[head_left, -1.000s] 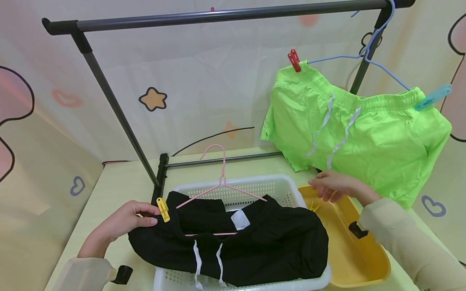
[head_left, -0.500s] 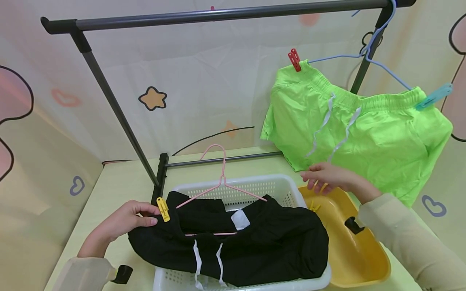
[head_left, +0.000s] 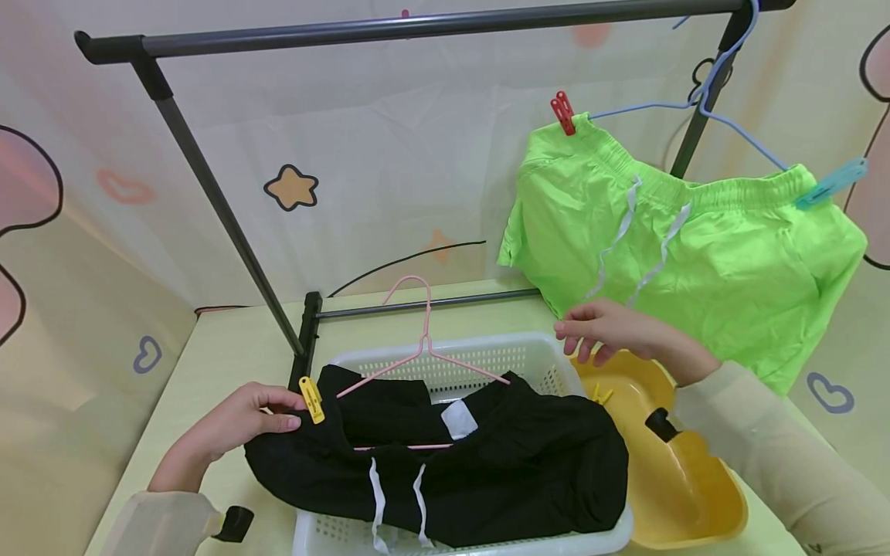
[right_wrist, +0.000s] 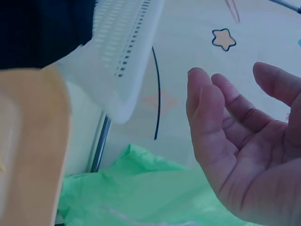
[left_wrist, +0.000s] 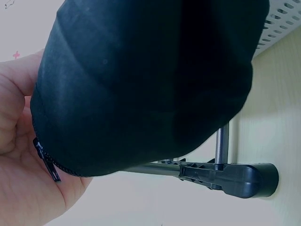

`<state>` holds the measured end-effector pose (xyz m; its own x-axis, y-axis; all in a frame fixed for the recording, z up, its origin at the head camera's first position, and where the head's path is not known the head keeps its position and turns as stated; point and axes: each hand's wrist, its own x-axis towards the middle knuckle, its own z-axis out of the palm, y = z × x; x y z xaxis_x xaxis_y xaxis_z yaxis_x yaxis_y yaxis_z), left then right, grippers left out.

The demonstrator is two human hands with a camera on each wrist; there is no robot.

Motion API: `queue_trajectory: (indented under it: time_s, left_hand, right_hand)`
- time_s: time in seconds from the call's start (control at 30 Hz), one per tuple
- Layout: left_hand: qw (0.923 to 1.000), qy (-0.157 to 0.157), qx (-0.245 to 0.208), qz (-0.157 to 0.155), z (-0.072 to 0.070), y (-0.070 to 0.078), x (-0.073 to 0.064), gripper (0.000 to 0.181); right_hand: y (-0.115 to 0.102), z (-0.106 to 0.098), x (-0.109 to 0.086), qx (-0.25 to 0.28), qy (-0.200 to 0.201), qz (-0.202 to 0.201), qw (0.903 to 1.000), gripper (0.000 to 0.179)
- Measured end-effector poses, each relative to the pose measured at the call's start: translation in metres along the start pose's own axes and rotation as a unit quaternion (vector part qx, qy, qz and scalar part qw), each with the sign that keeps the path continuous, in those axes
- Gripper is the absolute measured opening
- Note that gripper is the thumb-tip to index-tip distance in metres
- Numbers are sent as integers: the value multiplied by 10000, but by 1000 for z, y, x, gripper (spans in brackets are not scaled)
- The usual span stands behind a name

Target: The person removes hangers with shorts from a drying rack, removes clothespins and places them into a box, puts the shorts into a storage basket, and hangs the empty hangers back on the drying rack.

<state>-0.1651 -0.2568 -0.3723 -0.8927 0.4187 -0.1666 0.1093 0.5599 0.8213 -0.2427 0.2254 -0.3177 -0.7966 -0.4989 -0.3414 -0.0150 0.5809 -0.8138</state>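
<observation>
Black shorts [head_left: 528, 471] with white drawstrings lie over a white perforated basket [head_left: 556, 359]. A pink hanger [head_left: 426, 328] sits in their waist, its hook sticking up. My left hand [head_left: 229, 425] pinches the left end of the waistband, beside a yellow clothespin [head_left: 311, 400] clipped there. In the left wrist view, the shorts' dark cloth [left_wrist: 141, 89] covers the fingertips, and a zipper pull [left_wrist: 47, 160] shows near the palm. My right hand [head_left: 619, 332] hovers with loosely bent fingers above the basket's right back corner, nothing in it; the right wrist view shows its bare palm [right_wrist: 254, 165].
A yellow tub [head_left: 667, 479] right of the basket holds a yellow clothespin [head_left: 601, 395]. Bright green shorts [head_left: 681, 255] hang at the right from a blue hanger [head_left: 702, 100], clipped by a red clothespin [head_left: 563, 114] and a blue one [head_left: 830, 184]. A dark rack bar [head_left: 417, 29] spans overhead.
My right hand has moved left, from over the yellow tub toward the basket's back corner, staying empty. My left hand and the black shorts have kept their place.
</observation>
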Motion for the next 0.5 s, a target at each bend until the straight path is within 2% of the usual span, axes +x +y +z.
queue_trajectory:
  time_s: [0.5]
  left_hand:
    - [10000, 18, 48, 79, 0, 0, -1, 24]
  right_hand:
    - [-29, 16, 5, -16, -260, -569, 9980, 29]
